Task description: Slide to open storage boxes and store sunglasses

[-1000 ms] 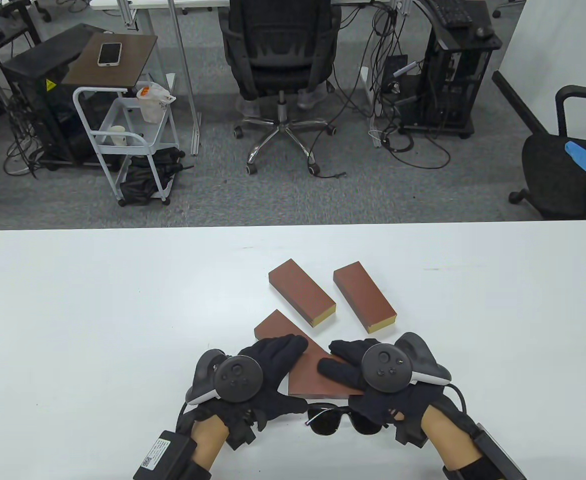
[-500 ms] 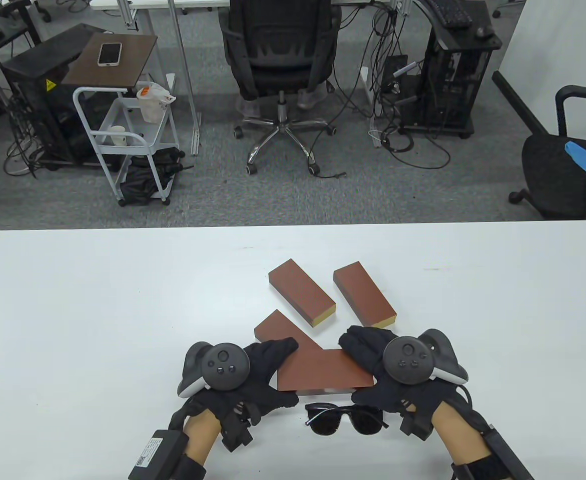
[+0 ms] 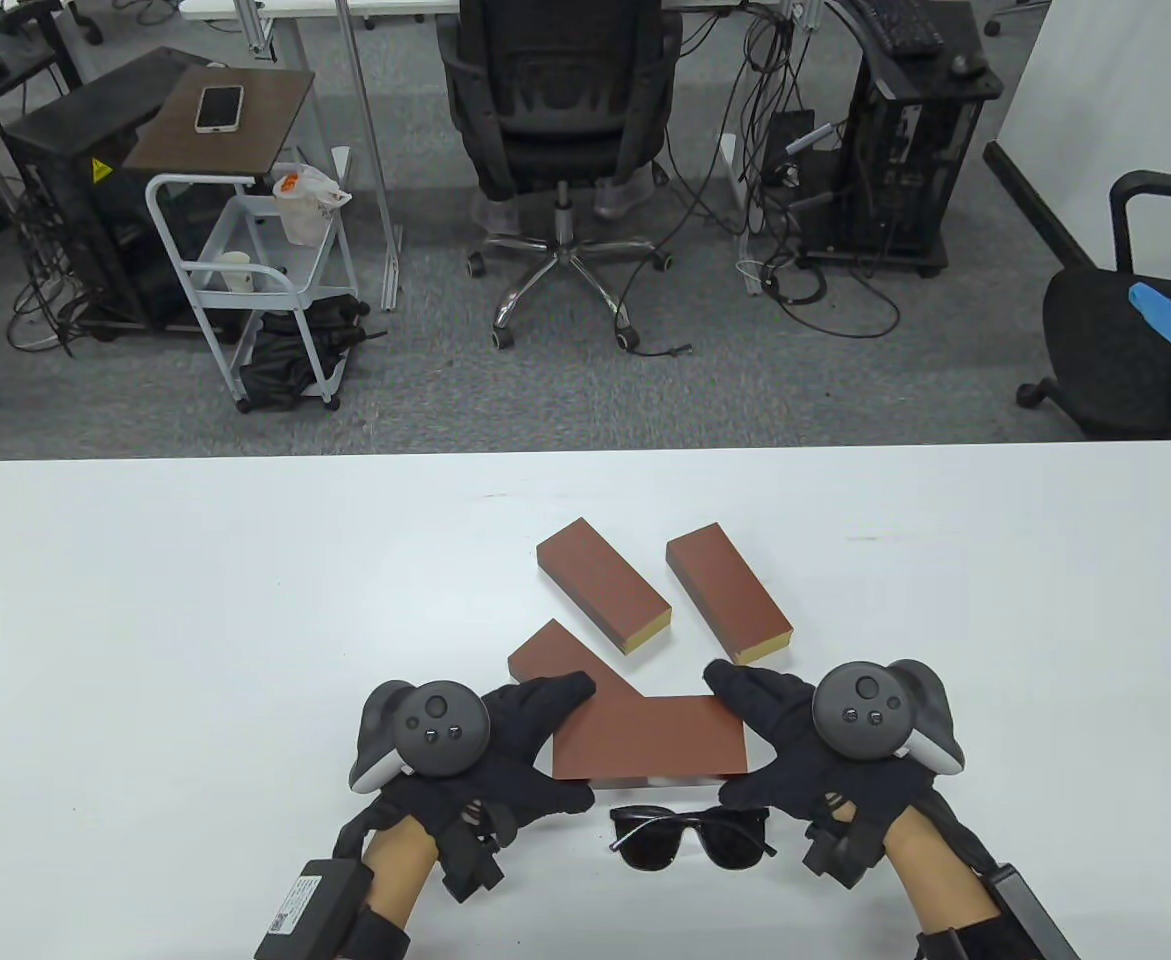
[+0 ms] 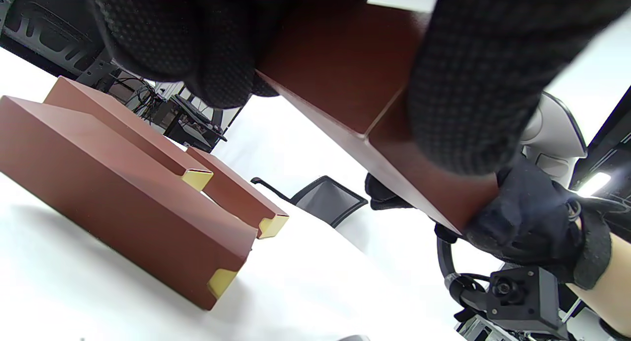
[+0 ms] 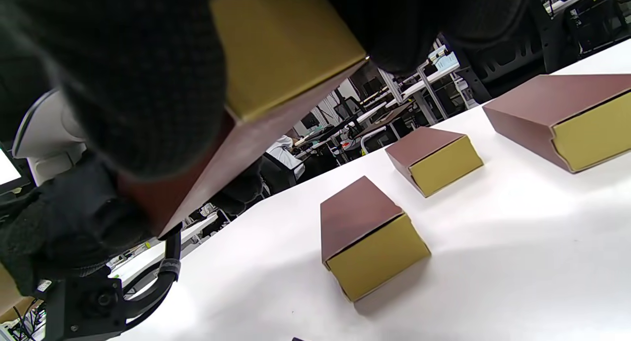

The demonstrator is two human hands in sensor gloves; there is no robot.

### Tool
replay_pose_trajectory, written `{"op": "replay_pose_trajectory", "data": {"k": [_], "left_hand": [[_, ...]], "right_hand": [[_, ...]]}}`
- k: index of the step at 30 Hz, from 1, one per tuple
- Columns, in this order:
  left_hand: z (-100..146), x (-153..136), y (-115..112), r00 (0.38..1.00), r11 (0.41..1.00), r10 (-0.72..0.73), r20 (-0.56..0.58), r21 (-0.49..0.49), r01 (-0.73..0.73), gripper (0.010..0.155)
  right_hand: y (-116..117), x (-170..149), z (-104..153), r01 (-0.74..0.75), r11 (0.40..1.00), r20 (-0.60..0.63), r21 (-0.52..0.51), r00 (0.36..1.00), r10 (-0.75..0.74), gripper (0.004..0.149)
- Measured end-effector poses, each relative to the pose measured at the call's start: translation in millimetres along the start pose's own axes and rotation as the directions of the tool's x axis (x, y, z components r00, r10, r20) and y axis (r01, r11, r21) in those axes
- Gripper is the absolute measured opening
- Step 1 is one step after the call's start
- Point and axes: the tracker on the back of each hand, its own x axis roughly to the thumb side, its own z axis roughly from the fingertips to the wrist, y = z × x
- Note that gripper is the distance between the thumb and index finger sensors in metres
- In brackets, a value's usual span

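Note:
I hold a reddish-brown storage box (image 3: 650, 738) level above the table, one hand at each end. My left hand (image 3: 530, 740) grips its left end, fingers on top and thumb at the near side. My right hand (image 3: 770, 730) grips its right end, where the right wrist view shows the gold end face (image 5: 281, 50). The box shows in the left wrist view (image 4: 345, 70) with the right hand (image 4: 522, 218) behind it. Black sunglasses (image 3: 690, 838) lie folded on the table just in front of the box, between my wrists.
Three more brown boxes with gold ends lie on the white table (image 3: 145, 620) beyond my hands: one in the middle (image 3: 600, 583), one to its right (image 3: 728, 592), one partly under the held box (image 3: 550, 652). Office chairs and a cart stand beyond the far edge.
The held box has turned from slanted to level across the table. My right hand has slid right, from on top of the box to its right end. My left hand has shifted slightly left.

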Motion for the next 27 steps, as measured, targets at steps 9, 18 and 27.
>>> {"op": "replay_pose_trajectory", "data": {"k": [9,18,27], "left_hand": [[4,-12,4,0.999,1.0,-0.004,-0.049,0.006,0.004,0.094],[12,-30,11,0.993,0.998,0.052,-0.102,0.022,-0.05,0.093],[14,-36,10,0.961,0.964,0.256,-0.11,0.104,-0.245,0.095]], "right_hand": [[-11,-25,8,0.065,0.998,-0.086,-0.02,0.994,-0.067,0.088],[-29,-49,20,0.138,0.989,-0.15,-0.047,0.978,-0.144,0.083],[-36,-54,24,0.219,0.971,-0.124,-0.1,0.965,-0.231,0.082]]}}
